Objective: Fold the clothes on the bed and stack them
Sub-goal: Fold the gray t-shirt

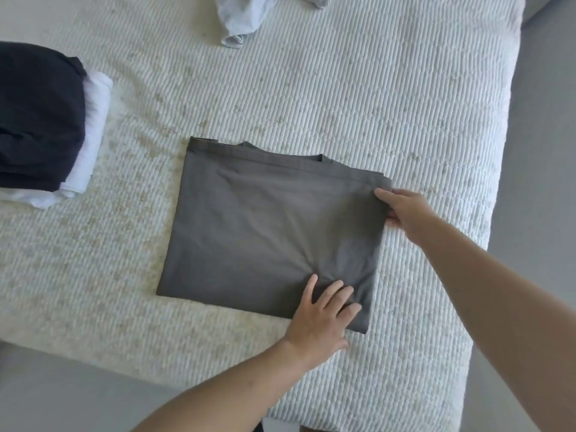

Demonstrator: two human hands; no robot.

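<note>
Grey T-shirt [268, 226]: it lies folded into a rough square at the centre of the frame, flat on the bed, with its collar peeking out along the upper edge.
Your left hand [321, 316]: it rests on the shirt's lower right corner with fingers spread and nearly straight, pressing the cloth down rather than clasping it.
Your right hand [402, 210]: it meets the shirt's right edge near the upper corner; the thumb lies on top of the cloth and the fingers seem tucked beneath, so you appear to pinch the edge.
Stack [40, 120]: at the left of the frame, a dark navy garment sits on a folded white one [90, 135], well apart from the shirt.
Unfolded clothes [240, 17]: a pale grey crumpled heap lies at the top centre.
Bed [374, 88]: a white ribbed cover with faint yellowish marks.
</note>
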